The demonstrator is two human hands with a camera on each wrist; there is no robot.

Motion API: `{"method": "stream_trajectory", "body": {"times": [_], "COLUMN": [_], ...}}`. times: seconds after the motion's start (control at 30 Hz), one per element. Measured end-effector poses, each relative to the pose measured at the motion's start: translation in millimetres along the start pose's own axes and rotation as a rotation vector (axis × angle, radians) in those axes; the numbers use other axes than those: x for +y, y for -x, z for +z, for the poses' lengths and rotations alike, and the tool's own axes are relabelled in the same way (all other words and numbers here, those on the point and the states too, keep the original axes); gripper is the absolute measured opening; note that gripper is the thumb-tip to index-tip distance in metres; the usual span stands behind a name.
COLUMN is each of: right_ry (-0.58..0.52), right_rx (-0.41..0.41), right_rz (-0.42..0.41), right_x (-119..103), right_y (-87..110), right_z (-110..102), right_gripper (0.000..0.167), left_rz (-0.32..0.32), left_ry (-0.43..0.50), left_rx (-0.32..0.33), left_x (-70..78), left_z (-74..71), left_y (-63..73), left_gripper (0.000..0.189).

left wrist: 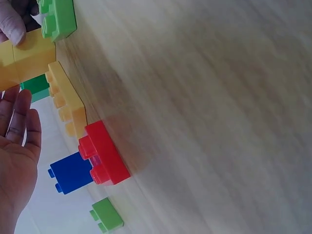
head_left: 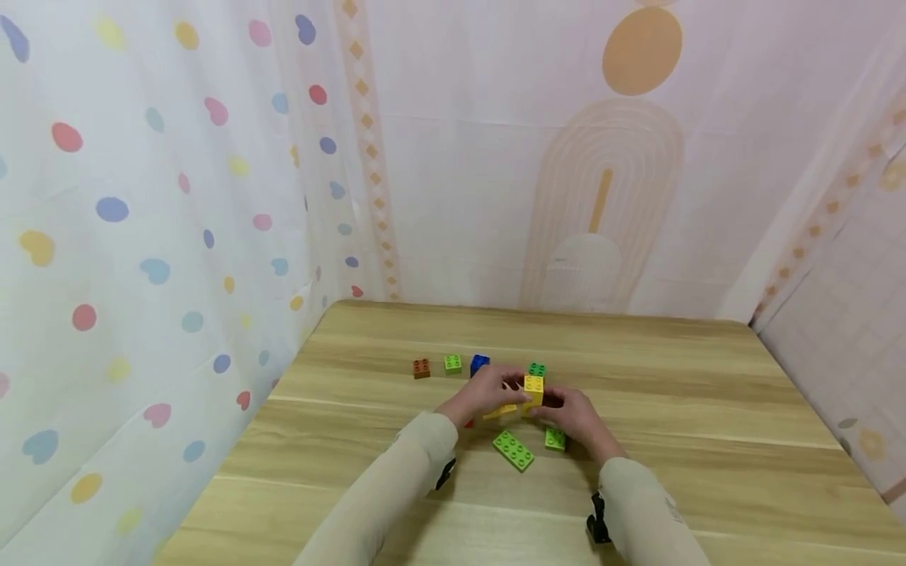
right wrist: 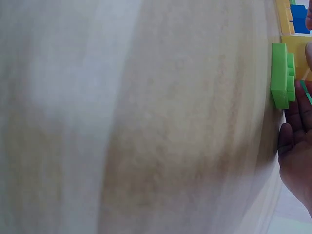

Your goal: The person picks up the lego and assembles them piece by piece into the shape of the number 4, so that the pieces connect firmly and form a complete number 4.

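Two stacked yellow toy bricks [head_left: 534, 393] stand upright between my hands. My left hand [head_left: 488, 391] grips the stack from the left, its thumb on the near side. On the right, my right hand [head_left: 575, 413] pinches the lower part with thumb and fingers. The left wrist view shows the seam between the yellow bricks [left wrist: 31, 54] and the left fingers along them. A long yellow brick [head_left: 501, 411] lies under the left hand. Just in front of the right hand is a small light green brick [head_left: 555, 439]; a dark green brick [head_left: 537, 369] sits behind the stack.
A long light green brick [head_left: 513, 450] lies nearer on the wooden table [head_left: 672, 369]. Farther back are brown [head_left: 421, 369], light green [head_left: 453, 364] and blue [head_left: 480, 362] bricks. A red brick [left wrist: 107, 153] sits by the left hand, mostly hidden in the head view.
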State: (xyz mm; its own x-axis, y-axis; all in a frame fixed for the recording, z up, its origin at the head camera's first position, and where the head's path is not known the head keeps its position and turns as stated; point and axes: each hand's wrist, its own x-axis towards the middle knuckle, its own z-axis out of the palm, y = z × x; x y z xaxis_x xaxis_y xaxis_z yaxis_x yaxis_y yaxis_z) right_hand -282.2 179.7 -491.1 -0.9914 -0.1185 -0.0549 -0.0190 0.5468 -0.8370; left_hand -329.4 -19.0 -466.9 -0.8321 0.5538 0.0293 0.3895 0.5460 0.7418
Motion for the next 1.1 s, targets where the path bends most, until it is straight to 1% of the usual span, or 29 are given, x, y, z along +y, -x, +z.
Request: {"method": "stream_trajectory", "body": {"times": [0.17,0.3,0.37,0.47,0.53,0.6,0.7,0.8,0.93,1.1], "right_ry": [-0.061,-0.126,-0.138,-0.145,-0.143,-0.15,-0.142,-0.115,-0.081,-0.061], "right_rx": [-0.003,-0.009,-0.001,0.007,0.013,0.018,0.022,0.022,0.019,0.022], "right_rz": [-0.013,-0.01,-0.023,-0.049,-0.059,-0.055,-0.051,-0.05,-0.048,-0.051], "right_x": [-1,-6,-8,-12,-14,-14,-14,-14,-13,-10], "right_y": [1.8,2.1,1.3,0.8,1.3,1.2,0.2,-1.3,-2.1,-2.4], "right_z": [-6,-10,-11,-9,-8,-6,-4,-4,-5,-5], "right_gripper": [0.045,0.05,0.05,0.045,0.039,0.035,0.033,0.034,0.035,0.033], "left_rz": [0.001,-0.02,-0.03,-0.032,-0.026,-0.022,-0.037,-0.057,-0.075,-0.119], "left_ry": [-0.014,-0.015,-0.019,-0.036,-0.067,-0.092,-0.086,-0.033,-0.005,0.018], "left_rx": [-0.004,-0.006,-0.008,-0.012,-0.025,-0.033,-0.038,-0.013,0.028,0.072], "left_x": [1.4,1.7,2.0,1.4,0.1,-3.5,-11.4,-19.5,-28.7,-37.2], "left_z": [0.3,0.0,-0.1,-0.5,-1.2,-2.6,-6.0,-12.3,-19.9,-21.0], "left_y": [0.0,-0.3,-0.4,-1.2,-1.8,-1.6,2.4,9.0,17.5,27.7], "left_gripper": [0.032,0.032,0.032,0.033,0.037,0.042,0.048,0.049,0.049,0.049]}}
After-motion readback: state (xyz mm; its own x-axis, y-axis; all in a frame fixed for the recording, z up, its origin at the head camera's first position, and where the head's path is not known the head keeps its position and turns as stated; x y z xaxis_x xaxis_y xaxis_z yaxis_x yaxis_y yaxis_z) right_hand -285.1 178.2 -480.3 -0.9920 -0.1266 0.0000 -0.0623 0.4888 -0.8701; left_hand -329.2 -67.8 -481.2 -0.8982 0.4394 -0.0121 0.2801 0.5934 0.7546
